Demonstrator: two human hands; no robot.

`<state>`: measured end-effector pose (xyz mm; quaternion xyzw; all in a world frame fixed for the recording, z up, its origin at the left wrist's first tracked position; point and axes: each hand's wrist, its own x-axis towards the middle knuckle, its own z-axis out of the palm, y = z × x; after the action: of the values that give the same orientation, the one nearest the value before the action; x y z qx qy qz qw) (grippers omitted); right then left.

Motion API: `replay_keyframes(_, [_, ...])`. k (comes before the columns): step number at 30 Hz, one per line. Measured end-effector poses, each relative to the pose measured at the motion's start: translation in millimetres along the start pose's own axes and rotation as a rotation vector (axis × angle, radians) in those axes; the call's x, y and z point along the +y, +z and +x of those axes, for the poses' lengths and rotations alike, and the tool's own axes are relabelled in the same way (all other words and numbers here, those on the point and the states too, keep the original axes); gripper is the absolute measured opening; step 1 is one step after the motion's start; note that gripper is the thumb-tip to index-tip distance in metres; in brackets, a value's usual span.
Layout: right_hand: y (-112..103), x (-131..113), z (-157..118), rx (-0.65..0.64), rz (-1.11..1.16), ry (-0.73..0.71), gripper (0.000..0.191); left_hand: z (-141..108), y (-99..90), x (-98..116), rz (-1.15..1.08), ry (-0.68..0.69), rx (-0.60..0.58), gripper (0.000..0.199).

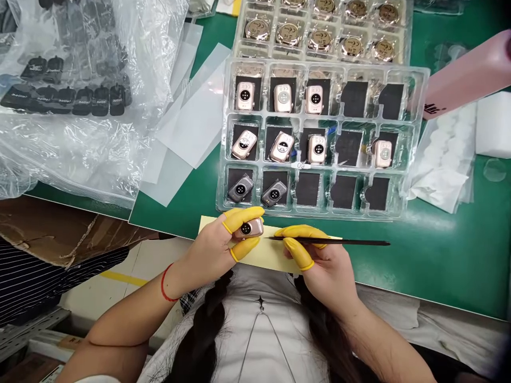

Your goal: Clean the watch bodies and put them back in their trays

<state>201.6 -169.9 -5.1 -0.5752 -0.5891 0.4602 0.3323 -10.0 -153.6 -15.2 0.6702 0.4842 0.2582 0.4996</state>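
My left hand [217,247], with yellow finger cots, pinches a rose-gold watch case [255,227] whose dark round sensor faces up. In my right hand [325,260], also in yellow finger cots, is a thin dark pointed tool [347,242], its tip just right of the case and apart from it. Both hands are above a yellow sheet [255,256] at the table's near edge. Beyond them, a clear compartment tray [417,122] holds several rose-gold cases and two dark grey ones [240,188]; some compartments show only black pads.
Behind lies a second tray [406,32] of round watch cases. Plastic bags [155,48] with black tags and translucent sheets [199,111] cover the left side. A pink bottle [471,77] and white wipes [443,181] are at the right on the green table [451,255].
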Motion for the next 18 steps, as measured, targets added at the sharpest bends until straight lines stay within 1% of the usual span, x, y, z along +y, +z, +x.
replay_keyframes(8, [-2.8,-5.2,3.7,-0.035,-0.005,0.076,0.014,1.2,-0.3,-0.9,-0.016,-0.004,-0.018,0.043])
replay_keyframes(15, [-2.9,-4.7,7.2,-0.045,0.017,0.088,0.024,0.5,-0.1,-0.8,-0.047,-0.014,-0.025,0.039])
replay_keyframes(18, [-2.9,-5.3,7.4,-0.04,0.022,0.084,0.024,0.7,0.6,-0.6,-0.057,0.0,-0.014,0.039])
